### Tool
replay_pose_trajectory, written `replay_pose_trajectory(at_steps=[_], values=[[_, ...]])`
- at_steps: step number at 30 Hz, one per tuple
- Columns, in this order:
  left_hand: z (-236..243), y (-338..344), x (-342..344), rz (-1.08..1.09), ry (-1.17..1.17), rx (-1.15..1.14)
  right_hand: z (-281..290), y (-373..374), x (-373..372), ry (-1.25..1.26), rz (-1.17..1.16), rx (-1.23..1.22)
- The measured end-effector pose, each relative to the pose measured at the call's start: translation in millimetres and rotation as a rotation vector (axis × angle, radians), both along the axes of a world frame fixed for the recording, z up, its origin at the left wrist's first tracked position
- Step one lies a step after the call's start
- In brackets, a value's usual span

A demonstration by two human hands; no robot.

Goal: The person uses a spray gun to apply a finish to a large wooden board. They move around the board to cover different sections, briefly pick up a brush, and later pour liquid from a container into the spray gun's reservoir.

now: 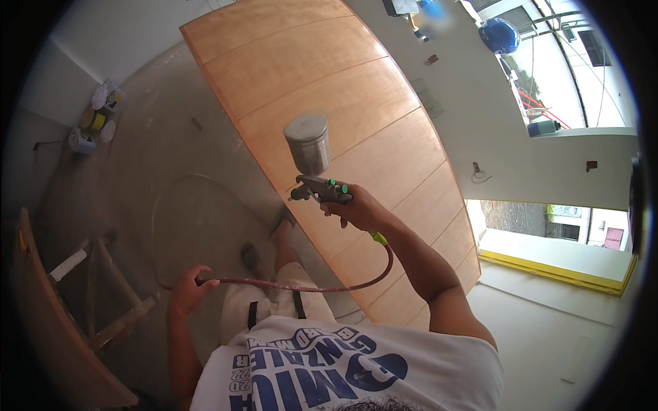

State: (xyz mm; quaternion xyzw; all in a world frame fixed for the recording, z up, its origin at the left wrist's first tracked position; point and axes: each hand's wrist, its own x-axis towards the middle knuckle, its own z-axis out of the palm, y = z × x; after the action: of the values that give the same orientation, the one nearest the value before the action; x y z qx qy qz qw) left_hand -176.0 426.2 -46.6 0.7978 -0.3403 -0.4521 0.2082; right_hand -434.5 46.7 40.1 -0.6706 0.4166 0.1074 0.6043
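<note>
My right hand (358, 207) is wrapped round the grip of a spray gun (319, 189) with green knobs. On top of the gun sits a metal paint cup (308, 145), and its nozzle points left. Gun and hand are above a large orange-brown wooden panel (322, 75) marked with several straight lines across it. From the gun's base a reddish air hose (301, 288) curves down and back across my legs. My left hand (190, 289) is closed round that hose, off to the left of the panel.
Tubs and a yellow-banded container (93, 120) stand by the left wall. A wooden frame (110, 301) and a curved-looking board edge (51, 335) are at the lower left. At the right are window openings, one with a blue helmet-like object (499, 36) on its ledge.
</note>
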Motion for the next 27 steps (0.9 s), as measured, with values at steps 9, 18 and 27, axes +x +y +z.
replay_pose_trajectory(at_steps=[9,18,27], values=[[-2.6,-56.3,-23.4,-0.086,0.051,-0.014,-1.3,-47.8,-32.2,0.117,-0.101,-0.188],[4.5,-186.4,-57.4,-0.173,0.050,-0.085,-33.8,-217.3,-102.9,0.096,-0.365,-0.515],[40.5,-304.4,-84.4,-0.190,0.165,-0.223,-74.3,-395.0,-167.1,0.112,-0.467,-0.974]])
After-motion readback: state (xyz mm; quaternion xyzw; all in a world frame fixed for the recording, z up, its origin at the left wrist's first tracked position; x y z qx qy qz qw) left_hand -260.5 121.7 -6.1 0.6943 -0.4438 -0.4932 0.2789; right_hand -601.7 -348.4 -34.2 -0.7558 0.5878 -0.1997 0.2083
